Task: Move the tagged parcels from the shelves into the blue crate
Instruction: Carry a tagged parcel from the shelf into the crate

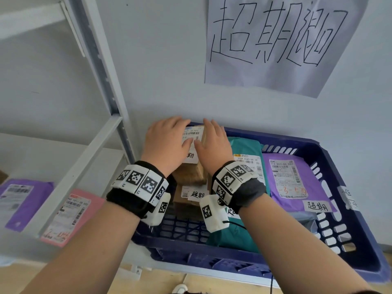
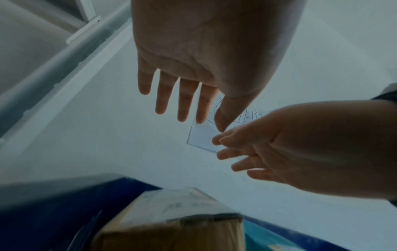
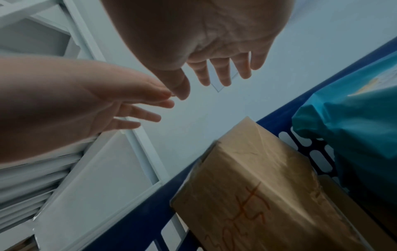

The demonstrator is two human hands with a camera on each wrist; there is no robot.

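Both my hands hover flat, fingers spread, holding nothing: left hand (image 1: 167, 141), right hand (image 1: 214, 147), just above the cardboard parcel (image 1: 192, 172). It sits in the blue crate's (image 1: 339, 236) left end, stacked on another box, beside the teal mailer (image 1: 246, 149). Reads as just released. Pink mailer (image 1: 70, 215) waits on the shelf.

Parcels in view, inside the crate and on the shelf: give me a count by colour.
Brown cardboard box: 2, stacked in the blue crate
Teal bag: 1, in the crate
Purple bag: 2, one in the crate, one on the shelf
Pink bag: 1, on the shelf
Total: 6
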